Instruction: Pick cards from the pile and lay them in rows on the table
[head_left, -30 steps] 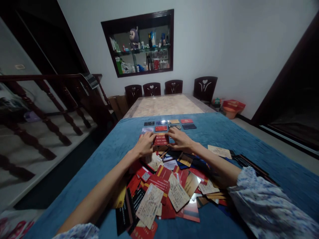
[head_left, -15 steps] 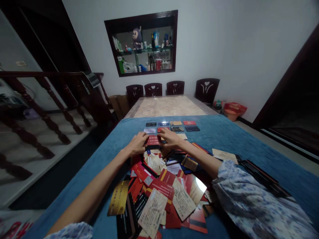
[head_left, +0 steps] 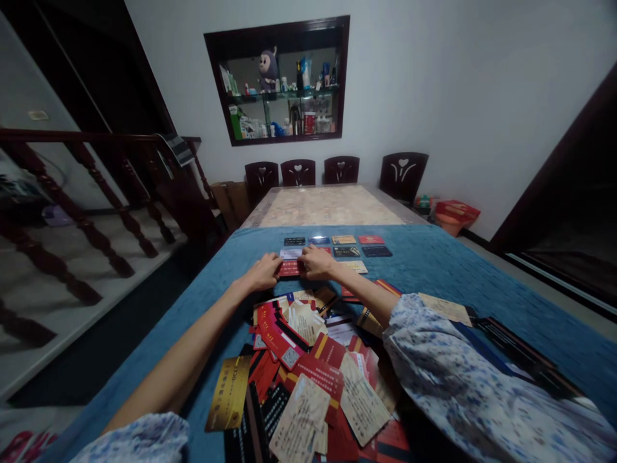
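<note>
A red card (head_left: 290, 269) lies flat, or nearly so, at the left end of the nearest row of laid-out cards. My left hand (head_left: 263, 272) pinches its left edge, while the fingers of my right hand (head_left: 318, 262) are on its right edge and partly hide it. Just beyond is a pale lilac card (head_left: 290, 254). Farther back, a black card (head_left: 294, 242), an orange-beige card (head_left: 343, 240) and another red card (head_left: 371, 240) form part of the back row. Closer to me, under and between my forearms, spreads a loose heap of overlapping cards (head_left: 308, 325).
A blue cloth (head_left: 207, 283) covers the near part of the long table (head_left: 332, 206). A gold card (head_left: 228, 393) sits at the heap's left edge. More dark cards (head_left: 515, 344) lie right of my right sleeve. Chairs (head_left: 299, 172) stand at the far end.
Both hands have moved the red card slightly away from me and left, up against the lilac card. A gap of blue cloth now shows between it and the heap.
</note>
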{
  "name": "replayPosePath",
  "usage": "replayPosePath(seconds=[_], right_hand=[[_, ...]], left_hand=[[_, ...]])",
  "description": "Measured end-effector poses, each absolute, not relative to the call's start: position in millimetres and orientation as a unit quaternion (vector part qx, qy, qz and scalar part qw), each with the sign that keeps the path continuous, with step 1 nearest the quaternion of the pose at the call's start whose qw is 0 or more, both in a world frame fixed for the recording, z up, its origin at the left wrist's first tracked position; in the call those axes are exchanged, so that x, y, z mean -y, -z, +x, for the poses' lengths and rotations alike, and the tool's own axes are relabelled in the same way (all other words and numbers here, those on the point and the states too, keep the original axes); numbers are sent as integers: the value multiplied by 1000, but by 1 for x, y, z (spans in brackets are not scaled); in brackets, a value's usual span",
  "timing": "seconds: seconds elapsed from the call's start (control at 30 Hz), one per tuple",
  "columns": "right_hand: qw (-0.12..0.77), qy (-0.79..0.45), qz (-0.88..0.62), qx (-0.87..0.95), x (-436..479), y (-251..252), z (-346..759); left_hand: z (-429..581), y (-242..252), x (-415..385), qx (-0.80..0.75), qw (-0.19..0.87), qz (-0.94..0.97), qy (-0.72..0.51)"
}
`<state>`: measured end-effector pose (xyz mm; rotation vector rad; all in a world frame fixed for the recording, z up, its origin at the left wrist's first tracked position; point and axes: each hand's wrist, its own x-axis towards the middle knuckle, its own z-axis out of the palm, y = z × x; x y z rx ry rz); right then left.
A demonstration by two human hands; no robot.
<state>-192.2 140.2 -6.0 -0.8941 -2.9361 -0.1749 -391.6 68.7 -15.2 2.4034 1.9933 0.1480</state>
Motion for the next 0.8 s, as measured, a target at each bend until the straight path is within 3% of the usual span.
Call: replayPosePath(seconds=[0.8], right_hand=[[-28,17,-300,953,-147,2,-203]], left_hand=[[-403,25,-93,-637,44,769,-28]])
